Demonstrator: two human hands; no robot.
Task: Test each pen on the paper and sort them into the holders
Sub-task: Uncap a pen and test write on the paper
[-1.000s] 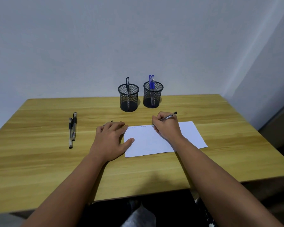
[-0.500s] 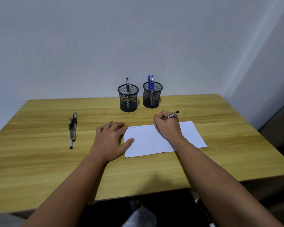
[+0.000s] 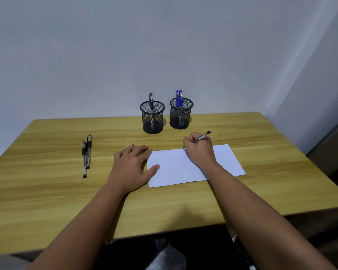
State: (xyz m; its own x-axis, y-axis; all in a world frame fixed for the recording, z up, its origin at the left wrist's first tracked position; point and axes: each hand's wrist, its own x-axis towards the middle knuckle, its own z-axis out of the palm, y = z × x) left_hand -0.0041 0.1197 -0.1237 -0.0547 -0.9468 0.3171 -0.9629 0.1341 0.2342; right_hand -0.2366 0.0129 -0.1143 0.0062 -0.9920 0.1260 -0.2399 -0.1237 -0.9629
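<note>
A white sheet of paper [image 3: 176, 168] lies on the wooden table [image 3: 47, 191], with faint scribbles near its top edge. My right hand [image 3: 200, 151] grips a black-capped pen [image 3: 202, 136], its tip down on the paper's top edge. My left hand [image 3: 132, 164] rests flat beside the sheet, its thumb on the paper's left edge; a small dark piece [image 3: 132, 145] pokes out past its fingertips. Two black pens [image 3: 87, 152] lie side by side at the left. The left mesh holder [image 3: 152, 117] holds one black pen, the right mesh holder [image 3: 181, 114] two blue pens.
Both holders stand at the table's far edge against a plain wall. The wall turns a corner at the right. The table's near edge runs under my forearms, and dark clothing shows below it.
My right hand has slid a little to the right along the paper's top edge with the pen. My left hand has stayed in place.
</note>
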